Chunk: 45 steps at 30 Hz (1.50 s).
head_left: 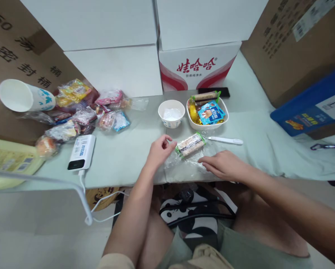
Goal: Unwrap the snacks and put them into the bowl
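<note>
Saw the cloth-covered table (122,157) first, then the red-lettered carton (201,80) along its far side, perhaps serving as a back wall. Found the filled white tub (211,127) beyond the hands, right of centre, seemingly within easy reach. Noted the right hand (223,164) narrow, fingers together at the clear film (191,160); could not tell of any pinch, but judged the pose a steadying one. Noted the left hand (158,152) loosely curled, apparently gripping nothing, just beside the left end of the green-ended packet (190,145); judged the packet set between both hands for shared handling. Spotted the paper bowl (171,122) left of the tub and, lastly, the white tool (225,140) right of the packet, likely placed aside for clearance.
</note>
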{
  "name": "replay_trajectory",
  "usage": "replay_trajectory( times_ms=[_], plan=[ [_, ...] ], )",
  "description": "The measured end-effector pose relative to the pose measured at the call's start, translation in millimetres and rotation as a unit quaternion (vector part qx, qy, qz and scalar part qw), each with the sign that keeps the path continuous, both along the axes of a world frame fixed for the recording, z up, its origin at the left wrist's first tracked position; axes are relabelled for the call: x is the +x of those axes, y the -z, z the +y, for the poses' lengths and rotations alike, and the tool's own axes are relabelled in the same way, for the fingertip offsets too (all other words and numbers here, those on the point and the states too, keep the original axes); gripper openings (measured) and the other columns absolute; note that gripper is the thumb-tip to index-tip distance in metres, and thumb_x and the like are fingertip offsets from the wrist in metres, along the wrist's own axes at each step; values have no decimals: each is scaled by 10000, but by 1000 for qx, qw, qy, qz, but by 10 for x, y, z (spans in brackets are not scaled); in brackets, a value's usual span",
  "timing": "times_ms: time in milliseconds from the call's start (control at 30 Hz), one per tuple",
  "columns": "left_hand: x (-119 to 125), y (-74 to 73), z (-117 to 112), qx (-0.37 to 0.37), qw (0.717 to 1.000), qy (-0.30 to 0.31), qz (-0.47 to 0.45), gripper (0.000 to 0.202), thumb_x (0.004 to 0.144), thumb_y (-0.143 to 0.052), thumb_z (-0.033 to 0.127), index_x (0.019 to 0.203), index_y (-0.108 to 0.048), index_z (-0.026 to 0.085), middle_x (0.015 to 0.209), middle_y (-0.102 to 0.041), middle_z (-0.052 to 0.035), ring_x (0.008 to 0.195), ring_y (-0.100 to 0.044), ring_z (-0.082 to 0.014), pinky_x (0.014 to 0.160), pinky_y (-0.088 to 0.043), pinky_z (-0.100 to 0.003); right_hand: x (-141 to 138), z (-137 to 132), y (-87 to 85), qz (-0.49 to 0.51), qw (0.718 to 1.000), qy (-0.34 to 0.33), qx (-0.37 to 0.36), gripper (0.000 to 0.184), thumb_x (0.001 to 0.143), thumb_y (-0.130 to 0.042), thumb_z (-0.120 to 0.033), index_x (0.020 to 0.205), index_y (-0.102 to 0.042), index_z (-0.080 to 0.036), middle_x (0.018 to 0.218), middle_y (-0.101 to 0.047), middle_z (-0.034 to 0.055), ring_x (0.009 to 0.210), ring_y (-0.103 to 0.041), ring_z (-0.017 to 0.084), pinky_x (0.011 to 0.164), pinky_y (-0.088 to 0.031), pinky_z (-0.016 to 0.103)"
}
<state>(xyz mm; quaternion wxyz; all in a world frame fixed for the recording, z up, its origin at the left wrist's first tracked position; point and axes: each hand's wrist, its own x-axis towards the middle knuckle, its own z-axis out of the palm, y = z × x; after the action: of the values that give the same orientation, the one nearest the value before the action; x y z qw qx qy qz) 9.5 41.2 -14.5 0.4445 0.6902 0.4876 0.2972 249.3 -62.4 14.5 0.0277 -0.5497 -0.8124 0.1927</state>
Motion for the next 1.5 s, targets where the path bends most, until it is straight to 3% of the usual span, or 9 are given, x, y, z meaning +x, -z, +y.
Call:
replay_trajectory(
  times_ms=[167, 333, 433, 533, 733, 967, 1167, 1333, 1500],
  plan=[
    [83, 94, -165, 118, 982, 85, 117, 452, 686, -813, 465, 1030, -653, 220, 1031, -597, -75, 1002, -552, -267, 941, -434, -399, -73, 91, 60, -78, 988, 75, 107, 335, 920, -466, -202, 1186, -666, -239, 1044, -721, 108, 817, -655, 242, 652, -401, 317],
    [82, 168, -191, 82, 992, 92, 15, 332, 728, -776, 362, 1023, -684, 241, 1094, -621, -82, 1052, -578, -268, 987, -445, -400, -142, 162, 211, -75, 979, 26, 189, 501, 860, -548, -147, 1351, -565, -246, 1357, -634, 109, 1225, -576, 299, 955, -464, 441],
    [70, 145, -144, 8, 996, 78, -36, 115, 818, -657, 322, 880, -694, 233, 875, -678, -47, 863, -606, -229, 859, -471, -349, -188, 199, 276, -56, 983, 12, 174, 562, 838, -575, -160, 1393, -532, -236, 1441, -582, 108, 1314, -533, 302, 1036, -449, 483],
    [120, 102, -139, -122, 987, 38, -101, 218, 876, -558, 346, 724, -630, 207, 661, -613, -10, 663, -565, -183, 687, -445, -305, -211, 261, 301, -31, 987, 11, 157, 583, 813, -587, -165, 1390, -538, -236, 1460, -565, 116, 1352, -512, 305, 1092, -420, 525],
    [226, 83, -172, -303, 906, 2, -294, 216, 786, -676, 380, 734, -608, 181, 689, -624, -5, 588, -543, -125, 605, -435, -261, -74, 370, 333, 73, 989, -3, 128, 560, 815, -580, -153, 1371, -556, -218, 1428, -585, 148, 1348, -525, 304, 1095, -434, 540],
    [99, 156, -9, -172, 966, -119, -153, 215, 838, -549, 364, 702, -581, 201, 735, -726, -37, 523, -500, -135, 559, -371, -270, 127, 254, -198, 153, 982, 1, 115, 434, 930, -543, -329, 1354, -569, -236, 1328, -605, 148, 1259, -582, 289, 1053, -481, 493],
    [-44, 116, 37, -162, 979, -95, -82, 186, 803, -496, 278, 636, -552, 216, 607, -664, -22, 598, -567, -182, 589, -358, -271, 540, 666, -895, -16, 981, 80, 178, 465, 911, -525, -445, 1296, -557, -187, 1233, -649, 171, 1114, -632, 327, 921, -504, 457],
    [-198, 107, 53, -119, 990, -80, 5, 228, 780, -454, 232, 562, -520, 221, 569, -618, -22, 619, -555, -197, 613, -339, -288, 557, 1249, -859, -235, 968, 73, 54, 470, 874, -526, -353, 1315, -512, -194, 948, -735, 109, 815, -666, 290, 674, -439, 355],
    [-252, 63, 50, -113, 990, -79, 25, 238, 798, -431, 234, 581, -526, 218, 593, -619, -15, 623, -547, -189, 628, -349, -290, 424, 1400, -607, -247, 968, -7, 50, 438, 835, -512, -223, 1269, -560, -185, 1124, -725, 128, 936, -667, 264, 735, -414, 334]
  ],
)
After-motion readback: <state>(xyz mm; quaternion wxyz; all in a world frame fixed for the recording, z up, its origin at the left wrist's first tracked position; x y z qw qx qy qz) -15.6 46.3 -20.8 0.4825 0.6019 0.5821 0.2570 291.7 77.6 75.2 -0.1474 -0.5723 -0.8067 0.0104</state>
